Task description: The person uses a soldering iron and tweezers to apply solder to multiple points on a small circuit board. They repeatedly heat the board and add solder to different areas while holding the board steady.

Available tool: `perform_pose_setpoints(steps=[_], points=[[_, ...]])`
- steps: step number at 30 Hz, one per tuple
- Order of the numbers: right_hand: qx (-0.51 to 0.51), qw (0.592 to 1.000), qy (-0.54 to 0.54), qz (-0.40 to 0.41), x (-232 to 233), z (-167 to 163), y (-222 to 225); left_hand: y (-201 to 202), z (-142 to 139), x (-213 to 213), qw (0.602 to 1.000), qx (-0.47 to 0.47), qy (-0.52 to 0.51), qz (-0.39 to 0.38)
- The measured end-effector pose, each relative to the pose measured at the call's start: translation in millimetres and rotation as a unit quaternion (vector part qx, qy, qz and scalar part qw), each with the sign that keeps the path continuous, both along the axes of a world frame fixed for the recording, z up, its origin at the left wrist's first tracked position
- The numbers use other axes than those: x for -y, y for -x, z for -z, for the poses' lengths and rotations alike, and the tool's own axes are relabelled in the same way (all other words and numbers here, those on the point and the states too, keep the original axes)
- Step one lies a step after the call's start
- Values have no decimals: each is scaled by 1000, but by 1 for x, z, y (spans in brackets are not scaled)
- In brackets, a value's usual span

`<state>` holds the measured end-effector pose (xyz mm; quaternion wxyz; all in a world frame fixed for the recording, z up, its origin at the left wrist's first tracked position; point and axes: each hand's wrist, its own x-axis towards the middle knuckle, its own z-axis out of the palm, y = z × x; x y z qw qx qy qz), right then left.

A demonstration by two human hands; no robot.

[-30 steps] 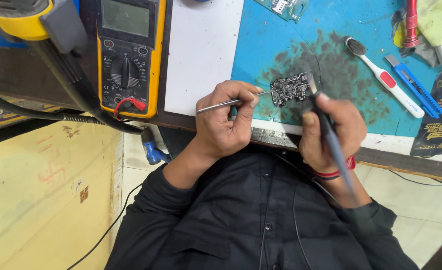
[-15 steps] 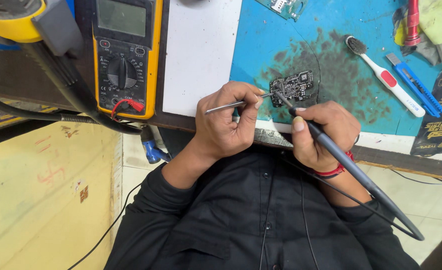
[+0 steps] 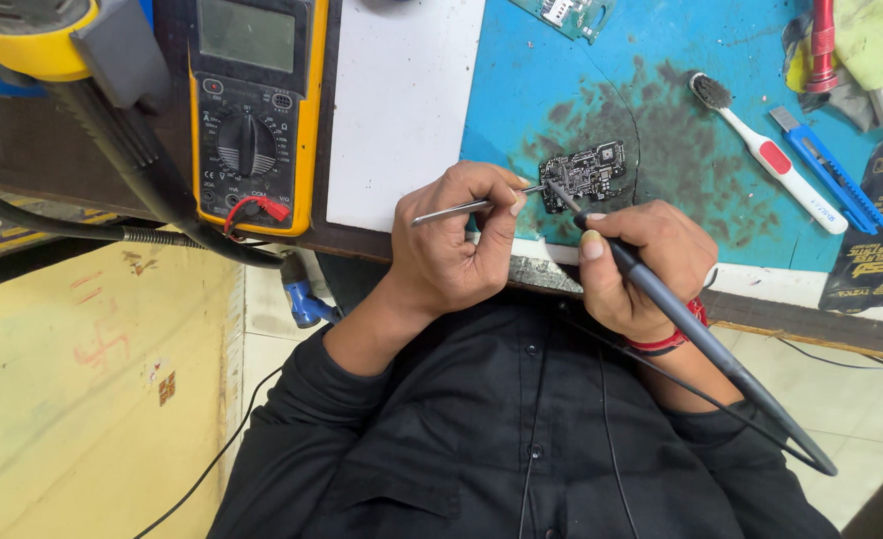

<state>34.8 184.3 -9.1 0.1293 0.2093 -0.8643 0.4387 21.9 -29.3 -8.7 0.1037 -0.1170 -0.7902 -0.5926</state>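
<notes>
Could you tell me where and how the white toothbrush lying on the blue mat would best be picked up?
Probably by the middle of the toothbrush handle, at its red grip patch, pinched from above across its narrow sides. It lies flat on the blue mat, slanting from its dark bristle head at upper left to the tail at lower right. The blue utility knife lies close on its right, so keep the fingers narrow.

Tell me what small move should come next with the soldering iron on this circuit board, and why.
Probably ease the soldering iron tip down onto the joint. The right hand has it angled at the small circuit board, and the left hand already has tweezers at the board's edge.
</notes>
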Motion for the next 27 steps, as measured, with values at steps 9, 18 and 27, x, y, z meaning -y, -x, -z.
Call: perform_pose_setpoints(steps=[9, 18, 27], points=[[-1, 1000, -3, -5, 0, -2, 1, 0, 0, 0, 1000, 0, 3, -2], [-3, 1000, -7, -1, 1, -2, 1, 0, -1, 0, 1000, 4, 2, -1], [-9, 1000, -9, -1, 2, -2, 2, 0, -1, 0, 1000, 8, -2, -3]])
